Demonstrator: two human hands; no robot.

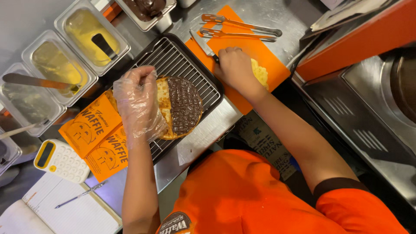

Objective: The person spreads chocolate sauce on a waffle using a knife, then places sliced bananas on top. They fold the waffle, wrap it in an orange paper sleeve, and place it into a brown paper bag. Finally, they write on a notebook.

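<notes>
A round waffle [182, 106], half spread with dark chocolate, lies on a wire rack [173, 60] set in a dark tray. My left hand [138, 102], in a clear plastic glove, rests with closed fingers on the plain left half of the waffle. My right hand [236, 69] is bare and grips the handle of a knife [200, 43] over an orange cutting board [242, 47]. A pale yellow food piece [261, 73] lies on the board, partly hidden by that hand.
Metal tongs [240, 27] lie at the board's far end. Steel tubs of yellow spreads [89, 30] and a chocolate tub [147, 8] line the left and top. Orange paper sleeves [97, 130], a calculator [60, 160], a notebook with pen [80, 196] and a waffle iron [390, 108] surround me.
</notes>
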